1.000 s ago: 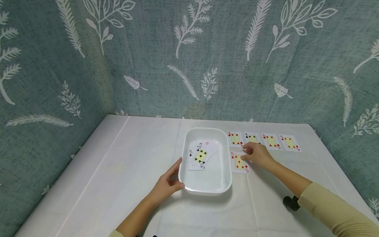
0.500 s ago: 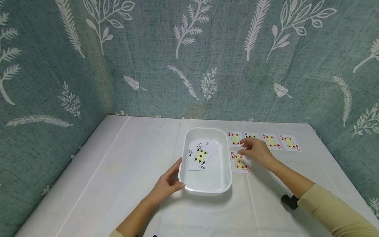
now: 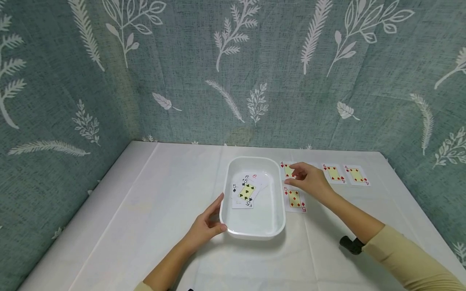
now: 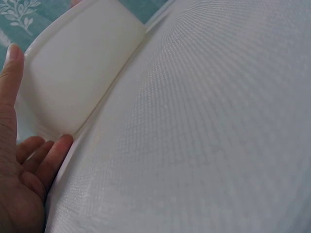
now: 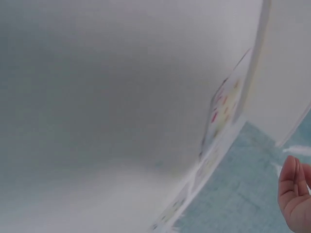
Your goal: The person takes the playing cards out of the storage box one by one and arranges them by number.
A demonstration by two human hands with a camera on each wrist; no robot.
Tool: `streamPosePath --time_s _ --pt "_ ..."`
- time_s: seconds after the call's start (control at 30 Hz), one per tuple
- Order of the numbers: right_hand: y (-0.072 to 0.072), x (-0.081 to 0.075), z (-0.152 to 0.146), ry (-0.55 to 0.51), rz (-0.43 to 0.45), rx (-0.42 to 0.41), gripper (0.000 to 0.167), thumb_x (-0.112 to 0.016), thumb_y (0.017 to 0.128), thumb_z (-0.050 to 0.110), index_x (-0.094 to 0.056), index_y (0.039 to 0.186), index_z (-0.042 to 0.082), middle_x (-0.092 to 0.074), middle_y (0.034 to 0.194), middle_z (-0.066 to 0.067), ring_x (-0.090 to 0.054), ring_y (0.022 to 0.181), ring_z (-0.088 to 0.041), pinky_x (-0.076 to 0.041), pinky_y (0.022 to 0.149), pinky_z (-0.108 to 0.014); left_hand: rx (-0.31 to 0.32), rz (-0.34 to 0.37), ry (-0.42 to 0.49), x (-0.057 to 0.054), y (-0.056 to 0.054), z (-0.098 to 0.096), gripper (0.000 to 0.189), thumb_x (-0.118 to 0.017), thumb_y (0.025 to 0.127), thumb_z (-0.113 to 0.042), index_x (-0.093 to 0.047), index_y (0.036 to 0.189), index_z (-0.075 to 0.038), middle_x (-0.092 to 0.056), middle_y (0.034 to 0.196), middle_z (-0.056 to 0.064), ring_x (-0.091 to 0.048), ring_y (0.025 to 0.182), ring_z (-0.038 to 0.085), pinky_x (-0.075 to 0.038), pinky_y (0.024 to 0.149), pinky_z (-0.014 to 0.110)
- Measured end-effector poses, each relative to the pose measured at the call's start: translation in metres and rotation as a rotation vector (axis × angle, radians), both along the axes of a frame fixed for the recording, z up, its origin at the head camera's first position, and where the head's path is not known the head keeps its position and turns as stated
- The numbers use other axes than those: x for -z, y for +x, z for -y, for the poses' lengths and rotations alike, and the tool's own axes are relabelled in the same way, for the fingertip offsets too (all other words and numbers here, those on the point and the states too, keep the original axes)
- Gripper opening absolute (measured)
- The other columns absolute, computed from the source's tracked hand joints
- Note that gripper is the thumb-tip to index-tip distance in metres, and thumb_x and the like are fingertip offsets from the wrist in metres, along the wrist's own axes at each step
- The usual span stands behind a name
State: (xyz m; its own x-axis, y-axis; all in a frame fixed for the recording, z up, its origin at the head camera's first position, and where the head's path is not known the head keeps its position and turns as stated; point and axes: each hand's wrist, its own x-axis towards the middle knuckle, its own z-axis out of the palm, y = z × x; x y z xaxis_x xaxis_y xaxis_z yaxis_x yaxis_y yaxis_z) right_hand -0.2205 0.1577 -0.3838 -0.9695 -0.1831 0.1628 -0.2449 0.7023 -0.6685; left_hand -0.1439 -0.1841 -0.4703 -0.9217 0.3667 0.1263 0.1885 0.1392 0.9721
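Note:
A white plastic tray [image 3: 271, 208] holds several overlapping playing cards, with a five of clubs [image 3: 246, 192] on top. My left hand [image 3: 202, 231] rests against the tray's left side, thumb near the front corner and fingers further back; in the left wrist view, fingertips [image 4: 63, 141] touch the outer wall low down. My right hand [image 3: 313, 182] hovers right of the tray, thumb and index finger apart, with nothing seen between them. Beneath it lie a five of diamonds [image 3: 295, 199] and a partly covered red four [image 3: 287, 171]. It hides another card.
Two more red fours, a left one [image 3: 332, 173] and a right one [image 3: 356, 176], lie along the back right of the white-covered table [image 3: 164, 182]. A leaf-patterned green cloth [image 3: 189, 101] rises behind. The black wrist device [image 3: 351, 245] sits by the right sleeve.
My right hand has shifted left toward the tray, off the five of diamonds and across the back row of fours. The left hand, tray and cards stay put.

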Motion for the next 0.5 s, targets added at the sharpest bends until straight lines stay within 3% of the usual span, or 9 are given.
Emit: streamPosePath --time_s 0.33,0.5 --pt "0.001 -0.005 0.025 -0.058 -0.055 -0.058 0.054 -0.08 0.075 0.023 -0.06 0.121 0.002 -0.067 0.098 -0.014 -0.063 0.085 -0.024 -0.053 0.074 -0.034 -0.001 0.004 -0.004 -0.001 0.001 0.0 0.084 -0.075 0.08 -0.028 -0.028 0.15 -0.022 -0.048 0.137 0.02 -0.049 0.122 0.037 -0.05 0.085 0.023" --pt "0.001 -0.006 0.036 -0.083 -0.038 -0.073 0.056 -0.081 0.075 0.023 -0.059 0.122 0.002 -0.066 0.101 -0.016 -0.063 0.088 -0.023 -0.053 0.074 -0.034 0.002 0.006 0.001 -0.002 0.001 0.0 0.084 -0.075 0.081 -0.028 -0.028 0.15 -0.022 -0.048 0.138 0.021 -0.049 0.123 0.037 -0.05 0.086 0.023"
